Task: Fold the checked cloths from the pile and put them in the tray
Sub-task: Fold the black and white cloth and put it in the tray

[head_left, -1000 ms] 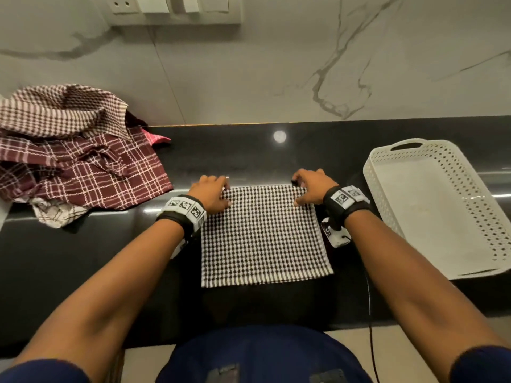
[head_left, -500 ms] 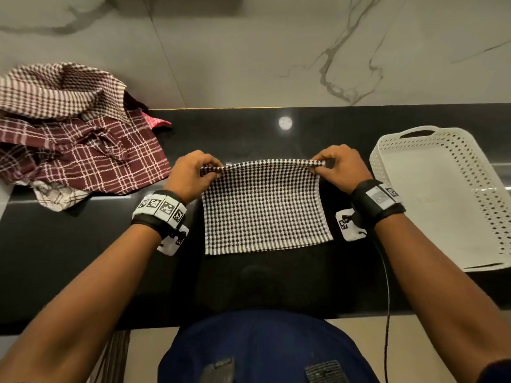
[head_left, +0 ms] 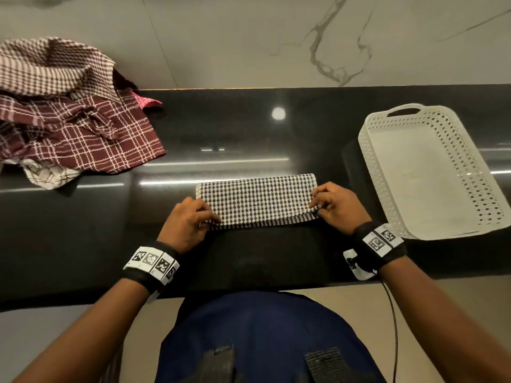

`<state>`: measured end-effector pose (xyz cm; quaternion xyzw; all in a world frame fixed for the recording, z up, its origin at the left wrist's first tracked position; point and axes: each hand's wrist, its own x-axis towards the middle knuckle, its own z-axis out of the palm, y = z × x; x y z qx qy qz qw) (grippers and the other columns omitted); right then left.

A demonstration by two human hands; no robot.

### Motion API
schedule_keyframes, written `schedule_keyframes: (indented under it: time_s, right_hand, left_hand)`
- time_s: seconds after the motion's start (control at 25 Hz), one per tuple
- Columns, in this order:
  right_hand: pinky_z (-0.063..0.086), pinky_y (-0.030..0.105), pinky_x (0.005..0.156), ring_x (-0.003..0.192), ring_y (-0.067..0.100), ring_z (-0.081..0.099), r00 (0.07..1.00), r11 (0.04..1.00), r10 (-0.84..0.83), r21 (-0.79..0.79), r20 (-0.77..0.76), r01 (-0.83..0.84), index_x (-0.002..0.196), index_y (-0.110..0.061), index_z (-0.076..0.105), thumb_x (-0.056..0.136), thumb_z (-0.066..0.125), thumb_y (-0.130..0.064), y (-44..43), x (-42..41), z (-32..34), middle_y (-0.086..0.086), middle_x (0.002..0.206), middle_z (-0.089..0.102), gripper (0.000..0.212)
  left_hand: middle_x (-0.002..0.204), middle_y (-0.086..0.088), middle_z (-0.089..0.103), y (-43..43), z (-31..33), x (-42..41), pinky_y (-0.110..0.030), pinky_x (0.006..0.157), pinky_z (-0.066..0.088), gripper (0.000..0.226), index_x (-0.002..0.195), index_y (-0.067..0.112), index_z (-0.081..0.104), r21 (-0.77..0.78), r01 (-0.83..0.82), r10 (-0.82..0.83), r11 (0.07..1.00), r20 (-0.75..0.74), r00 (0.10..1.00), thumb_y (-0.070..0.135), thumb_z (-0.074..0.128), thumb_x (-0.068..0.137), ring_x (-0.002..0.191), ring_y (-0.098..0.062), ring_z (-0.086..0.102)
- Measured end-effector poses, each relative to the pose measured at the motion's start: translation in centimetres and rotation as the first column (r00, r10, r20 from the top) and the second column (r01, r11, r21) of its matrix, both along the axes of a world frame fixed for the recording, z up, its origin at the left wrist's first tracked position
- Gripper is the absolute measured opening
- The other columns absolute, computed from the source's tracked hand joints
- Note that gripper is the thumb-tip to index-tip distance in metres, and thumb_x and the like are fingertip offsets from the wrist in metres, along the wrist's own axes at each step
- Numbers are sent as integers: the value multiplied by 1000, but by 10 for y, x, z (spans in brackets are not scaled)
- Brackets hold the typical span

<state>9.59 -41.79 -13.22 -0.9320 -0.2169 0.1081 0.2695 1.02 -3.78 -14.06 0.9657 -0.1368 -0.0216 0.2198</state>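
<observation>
Folded into a wide band and lying flat on the black tabletop, close to its front edge: the black-and-white checked cloth, with a striped hem peeking out along the near side. Pinched at the near left corner by the curled fingers of the left hand, and at the near right corner by the right hand. Left fingertips mostly hidden behind the knuckles.

Open room beyond the cloth as far as the marble wall, crossed only by streaks of glare. Open room to the left too, up to the pile of maroon and brown checked cloths, heaped at the far left corner against the wall and cut off by the picture's edge. A pale cloth at the bottom of the pile, too crumpled to make out its pattern.

To the right, near the cloth but not touching it, the white perforated tray, handle slot at its far end, right rim running out of view.

Marker bands on both wrists; a thin cable hanging from the right one past the front edge.
</observation>
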Motion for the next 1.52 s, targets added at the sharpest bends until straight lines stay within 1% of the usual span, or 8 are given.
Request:
schedule_keyframes:
  time_s: [0.44, 0.56, 0.68, 0.84, 1.08, 1.32, 1.44, 1.52]
  right_hand:
    - [51, 42, 99, 114, 27, 61, 994, 993, 98, -54, -42, -101, 91, -9, 76, 79, 78, -9, -9, -8, -5, 12, 128, 60, 12]
    - [44, 40, 106, 125, 24, 52, 999, 995, 26, -98, 31, -23, 97, -12, 76, 81, 78, -39, -4, -12, 1, 9, 135, 57, 31]
    - [38, 42, 113, 135, 23, 46, 994, 997, 52, 46, 100, -56, 120, -14, 69, 91, 67, -39, 54, -15, 5, 9, 143, 54, 38]
    - [13, 42, 125, 153, 29, 14, 969, 957, 229, -159, -97, -242, 156, -11, 26, 97, 55, -30, 138, -9, -16, 13, 164, 18, 68]
    - [-22, 51, 113, 148, 23, -29, 969, 863, 146, -452, -200, -224, 152, -34, -25, 78, 29, -90, 74, 7, -45, -1, 160, -32, 107]
    - [-7, 57, 121, 151, 26, -21, 978, 906, 45, -405, -204, -126, 155, -33, -17, 79, 30, -89, 32, 8, -38, -2, 164, -24, 106]
    - [28, 53, 115, 145, 36, 25, 965, 961, -247, -154, -89, 232, 156, -15, 16, 86, 50, -72, 33, 10, -27, 17, 158, 24, 97]
    - [39, 51, 103, 128, 35, 42, 891, 880, -452, -188, -47, 436, 144, -13, 38, 81, 62, -69, 34, 8, -22, 16, 137, 45, 88]
  left_hand:
    - [106, 5, 63, 8, -8, -16, -36, 73, 55, 27, 104, 29, 76, 64, 84, -80, 994, -63, 995, 16, 75, 80, 97, -16, 54]
    - [107, 8, 64, 6, 3, -19, -36, 82, 48, 27, 102, 32, 76, 118, 118, -118, 986, -10, 993, 47, 59, 88, 104, -16, 53]
    - [114, -3, 64, -36, 11, -4, -40, 91, 48, 32, 110, 19, 72, 2, 44, -44, 999, 116, 992, 39, 52, 93, 109, -22, 55]
    - [164, -16, 7, -99, -9, 19, -44, 124, 5, 66, 157, 9, 9, 106, -134, 157, 985, -247, 956, 30, 37, 101, 152, -30, 1]
    - [152, 0, -44, -79, -44, 6, -42, 117, -20, 96, 147, 28, -33, 301, -161, 271, 940, -373, 887, 85, 5, 80, 141, -21, -37]
    - [157, -5, -36, -78, -42, 3, -51, 114, -20, 94, 150, 27, -27, 340, -293, 416, 894, -381, 826, 82, 12, 84, 144, -21, -32]
    - [159, -10, -31, -82, -37, 14, -54, 108, -23, 96, 153, 24, -20, 345, -297, 415, 891, -352, 839, 74, 30, 89, 147, -27, -27]
    - [163, -9, -20, -92, -33, 28, -53, 115, -13, 88, 155, 27, -8, 258, -231, 304, 938, -294, 906, 64, 41, 92, 150, -29, -17]
